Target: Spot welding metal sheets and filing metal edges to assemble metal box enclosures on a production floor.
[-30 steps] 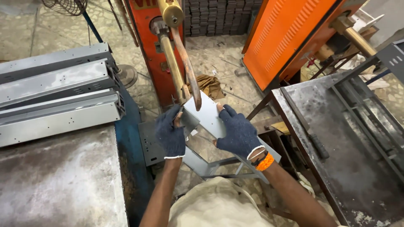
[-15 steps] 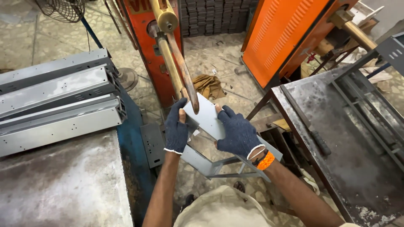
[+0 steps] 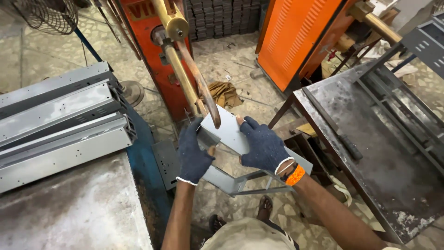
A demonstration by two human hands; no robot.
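Both hands gripped one grey sheet-metal bracket (image 3: pixel 231 134) at frame centre, held up under the electrode arms (image 3: pixel 199 88) of the orange-red spot welder (image 3: pixel 148 51). The left hand (image 3: pixel 193 155), in a dark knit glove, was closed on the bracket's left edge, fingers curled over it. The right hand (image 3: pixel 264 147), gloved too, with an orange wristband (image 3: pixel 296 175), was pressed on the right side of the flat plate, fingers wrapped at its top edge. The bracket's long axis ran from about 11 o'clock near the electrode tip down to 4 o'clock, where its open frame end (image 3: pixel 259 183) hung below the right wrist. The upper electrode tip (image 3: pixel 215 121) sat at the plate's upper left corner, between the hands and nearer the left one; actual contact couldn't be told. The plate lay at 12 o'clock from both hands.

Stacked grey metal channels (image 3: pixel 60 125) lay on the table (image 3: pixel 69 203) at 9 o'clock. A dark steel table (image 3: pixel 370 153) stood at 3 o'clock, an orange panel (image 3: pixel 296 37) at 1 o'clock.
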